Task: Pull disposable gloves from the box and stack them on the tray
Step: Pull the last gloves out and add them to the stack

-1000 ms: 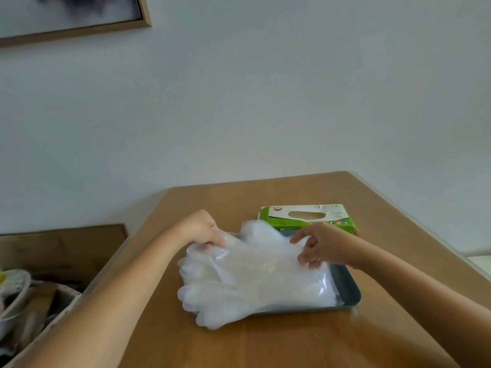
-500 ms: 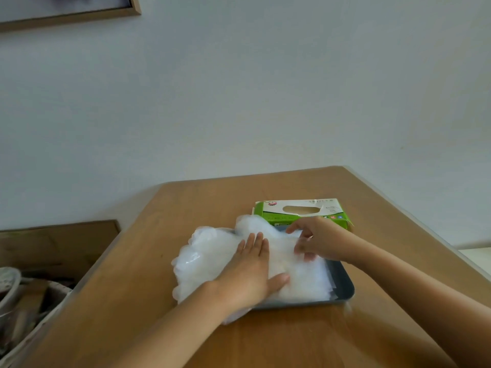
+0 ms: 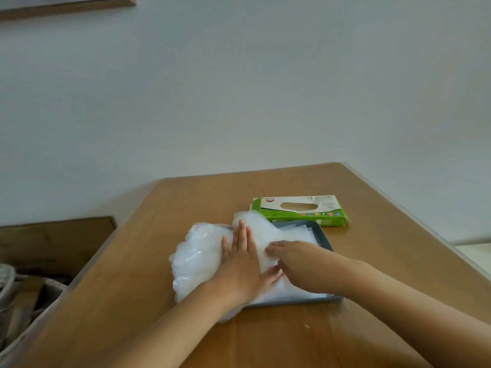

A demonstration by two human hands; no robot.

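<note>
Pressing down on the heap of clear gloves [image 3: 196, 251], the left hand [image 3: 240, 264] lies flat with its fingers straight. The right hand [image 3: 300, 264] rests beside it, fingers stretched out and holding nothing. The heap fills one grey tray [image 3: 322, 236] at centre frame and spills over its left rim onto the counter [image 3: 265, 341]. No glove pokes from the one green box [image 3: 300, 211] just behind the tray, so pulling looks largely done and only smoothing seems left. Single gloves cannot be counted.

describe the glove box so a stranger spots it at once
On the wooden table, look just beyond the grey tray. The glove box lies flat there, the only green and white carton, with an oval opening on top.
</note>
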